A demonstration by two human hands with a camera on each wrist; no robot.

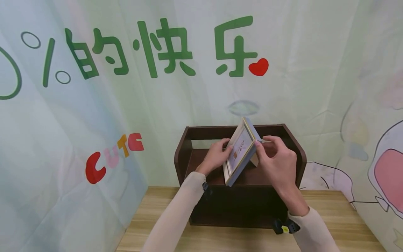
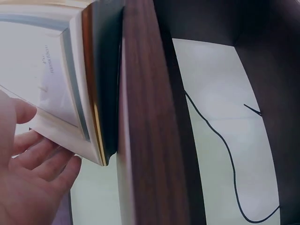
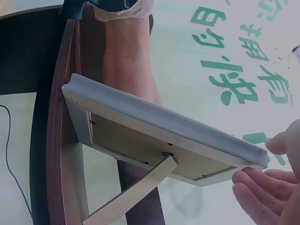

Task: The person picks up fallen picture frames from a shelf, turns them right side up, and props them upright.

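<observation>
A picture frame (image 1: 236, 154) with a pale blue edge and a small drawing behind its pane stands tilted on a dark brown wooden shelf unit (image 1: 292, 150). My left hand (image 1: 215, 155) holds its left side, the thumb over the front border and the fingers at the edge. At the upper right corner, my right hand (image 1: 278, 162) pinches the frame between thumb and fingers. In the right wrist view, the frame's back (image 3: 140, 140) shows, with a wooden support leg (image 3: 136, 192) folded out from it. The frame's lower edge meets the shelf's front edge in that view.
The shelf unit rests on a light wood-grain table (image 1: 151, 210), its lower compartment (image 1: 239, 206) dark. Behind hangs a pale printed curtain (image 1: 302, 87) with green characters and a red heart. Black bands (image 1: 284, 226) sit on both wrists.
</observation>
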